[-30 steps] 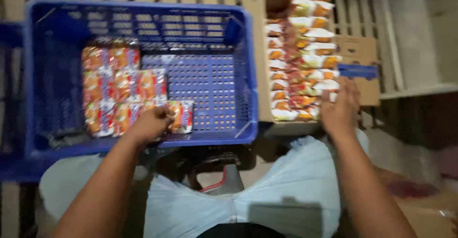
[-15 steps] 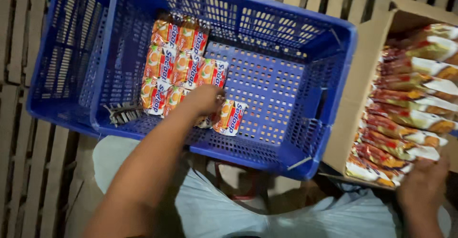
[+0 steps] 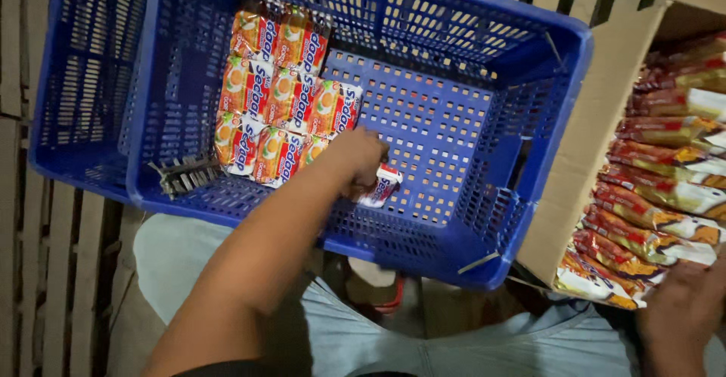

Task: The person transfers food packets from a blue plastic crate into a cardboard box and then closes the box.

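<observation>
A blue plastic crate (image 3: 560, 105) holds several orange and red noodle packets (image 3: 280, 97) laid flat in rows at its left side. My left hand (image 3: 359, 154) reaches into the crate and rests on a packet (image 3: 384, 186) at the end of the nearest row, fingers curled over it. My right hand (image 3: 684, 305) sits at the bottom right, on the near end of the packets (image 3: 650, 218) stacked on edge in an open cardboard box (image 3: 597, 142).
A second blue crate (image 3: 76, 82) sits under or beside the first on the left. Pale wooden pallet slats (image 3: 53, 271) lie underneath. My light blue trousers (image 3: 363, 339) fill the bottom of the view.
My left hand has slid right along the nearest row and now covers the end packet. The view has shifted slightly left and down; my right hand stays at the box.
</observation>
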